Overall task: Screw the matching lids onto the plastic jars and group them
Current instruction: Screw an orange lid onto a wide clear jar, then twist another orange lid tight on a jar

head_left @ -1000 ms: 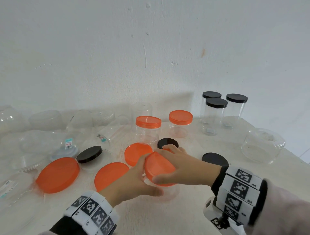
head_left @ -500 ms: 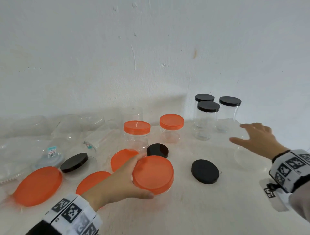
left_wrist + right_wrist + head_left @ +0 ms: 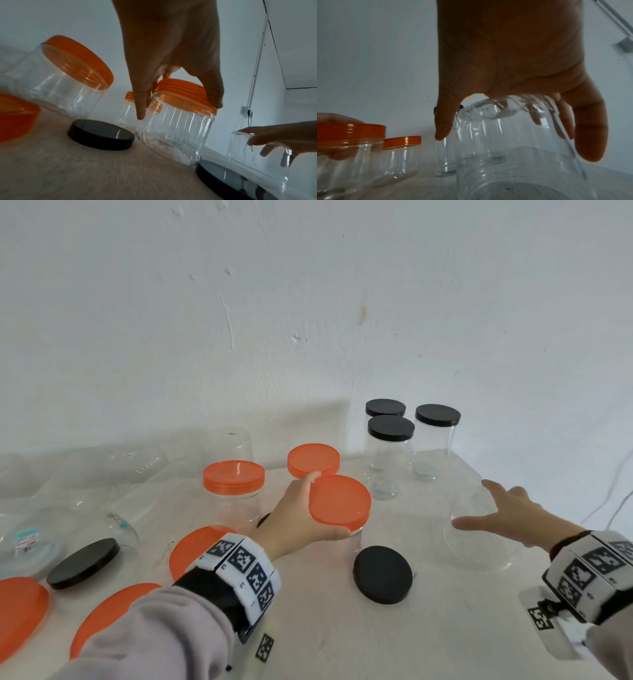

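Note:
My left hand grips a clear jar by its orange lid, thumb on the near rim and fingers on the far rim. It holds the jar just in front of two other orange-lidded jars. My right hand is spread over the top of a large clear lidless jar near the table's right side. Its fingers straddle the jar and touch its top. Three black-lidded jars stand grouped at the back right.
A loose black lid lies just right of the held jar, another black lid at the left. Loose orange lids lie at the front left. Several clear lidless jars crowd the back left. The table's edge runs close behind my right hand.
My right hand let go of the orange lid and moved right onto the large clear jar. My left hand carried the orange-lidded jar back toward the other orange-lidded jars.

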The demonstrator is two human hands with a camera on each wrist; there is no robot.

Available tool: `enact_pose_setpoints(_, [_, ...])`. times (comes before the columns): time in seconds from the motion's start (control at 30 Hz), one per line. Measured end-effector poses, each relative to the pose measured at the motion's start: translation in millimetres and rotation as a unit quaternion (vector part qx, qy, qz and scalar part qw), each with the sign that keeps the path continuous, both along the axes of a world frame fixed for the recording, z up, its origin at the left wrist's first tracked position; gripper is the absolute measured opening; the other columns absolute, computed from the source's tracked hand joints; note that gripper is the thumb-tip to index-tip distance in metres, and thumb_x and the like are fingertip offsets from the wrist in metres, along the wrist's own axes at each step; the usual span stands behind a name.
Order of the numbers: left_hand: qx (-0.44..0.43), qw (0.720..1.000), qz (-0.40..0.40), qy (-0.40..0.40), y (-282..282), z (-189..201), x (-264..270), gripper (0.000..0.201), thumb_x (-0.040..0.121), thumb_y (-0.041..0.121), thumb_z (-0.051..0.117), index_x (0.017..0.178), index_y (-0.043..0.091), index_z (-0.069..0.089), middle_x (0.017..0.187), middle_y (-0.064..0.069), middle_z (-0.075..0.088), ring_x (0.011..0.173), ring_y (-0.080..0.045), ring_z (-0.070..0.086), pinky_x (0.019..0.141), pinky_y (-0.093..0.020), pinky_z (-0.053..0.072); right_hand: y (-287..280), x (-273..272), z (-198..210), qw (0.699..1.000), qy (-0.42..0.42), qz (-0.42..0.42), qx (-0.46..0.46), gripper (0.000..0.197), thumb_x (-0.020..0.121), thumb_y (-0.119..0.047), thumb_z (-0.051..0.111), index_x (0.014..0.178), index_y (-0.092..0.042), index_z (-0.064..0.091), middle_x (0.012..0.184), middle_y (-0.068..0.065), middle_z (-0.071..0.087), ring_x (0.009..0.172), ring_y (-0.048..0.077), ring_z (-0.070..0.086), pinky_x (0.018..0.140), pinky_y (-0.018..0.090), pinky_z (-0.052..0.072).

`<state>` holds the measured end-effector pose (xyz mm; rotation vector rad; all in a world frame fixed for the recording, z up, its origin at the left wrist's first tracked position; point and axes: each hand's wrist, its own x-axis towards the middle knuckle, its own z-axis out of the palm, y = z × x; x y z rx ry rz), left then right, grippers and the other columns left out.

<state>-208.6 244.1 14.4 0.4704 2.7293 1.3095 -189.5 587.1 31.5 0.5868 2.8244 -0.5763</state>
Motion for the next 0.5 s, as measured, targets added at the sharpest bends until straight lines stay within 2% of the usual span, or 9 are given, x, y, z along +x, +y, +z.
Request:
enact_pose_setpoints(0.07, [0.008, 1.000, 0.022, -0.001, 8.6, -2.2, -10.5, 0.114, 0.062, 0.049, 0.086, 0.150, 0.026, 0.016, 0.145, 0.006, 0.028, 0.124, -0.006, 0.032, 0.098, -0.024, 0.030, 1.7, -0.5, -1.0, 1.000, 0.001, 0.012, -0.007, 0.116, 0.064, -0.070, 0.075, 0.153, -0.035, 0.010, 0.141, 0.007, 0.024, 0.126, 0.036, 0.037, 0.099, 0.052, 0.045])
enact_pose_setpoints(0.17, [0.001, 0.999, 0.043, -0.003, 14.9, -5.5, -22.4, 0.116, 0.062, 0.050, 0.085, 0.150, 0.022, 0.015, 0.150, 0.000, 0.026, 0.135, -0.015, 0.032, 0.105, -0.029, 0.031, 2.2, -1.7, -3.0, 1.000, 0.011, 0.022, -0.018, 0.115, 0.065, -0.066, 0.076, 0.153, -0.035, 0.010, 0.139, 0.007, 0.025, 0.128, 0.034, 0.034, 0.103, 0.048, 0.040])
enact_pose_setpoints(0.37, [-0.025, 0.998, 0.052, -0.009, 18.5, -7.4, -35.2, 0.115, 0.066, 0.051, 0.083, 0.151, 0.020, 0.012, 0.153, -0.003, 0.022, 0.138, -0.019, 0.029, 0.112, -0.037, 0.031, -0.3, -1.0, 0.5, 0.998, 0.020, 0.050, -0.025, 0.118, 0.066, -0.059, 0.080, 0.154, -0.033, 0.006, 0.132, 0.002, 0.025, 0.126, 0.031, 0.032, 0.103, 0.044, 0.037])
enact_pose_setpoints(0.5, [-0.050, 0.997, 0.062, -0.017, 17.8, -4.8, -40.2, 0.114, 0.072, 0.052, 0.077, 0.153, 0.016, 0.005, 0.156, -0.006, 0.017, 0.141, -0.022, 0.026, 0.112, -0.037, 0.029, -5.0, 0.9, 4.0, 0.997, 0.030, 0.074, -0.010, 0.124, 0.063, -0.056, 0.082, 0.154, -0.029, 0.003, 0.123, -0.003, 0.023, 0.126, 0.030, 0.030, 0.098, 0.041, 0.038])
